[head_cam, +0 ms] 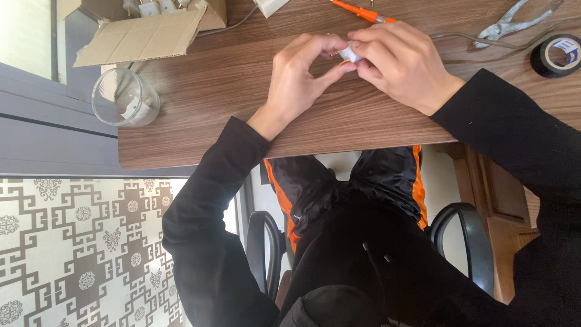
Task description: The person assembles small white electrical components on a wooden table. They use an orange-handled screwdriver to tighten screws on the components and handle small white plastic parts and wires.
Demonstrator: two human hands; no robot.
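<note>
Both my hands meet over the wooden desk [242,121] and pinch one small white plug part [350,54] with brass prongs. My left hand [301,75] holds it between thumb and fingertips from the left. My right hand [402,63] closes over it from the right and hides most of it. Both arms wear black sleeves.
An orange-handled screwdriver [362,11] lies just beyond my hands. Metal pliers [508,25] and a roll of black tape [557,54] lie at the far right. A glass jar [125,97] stands at the desk's left corner, with an open cardboard box [145,33] behind it.
</note>
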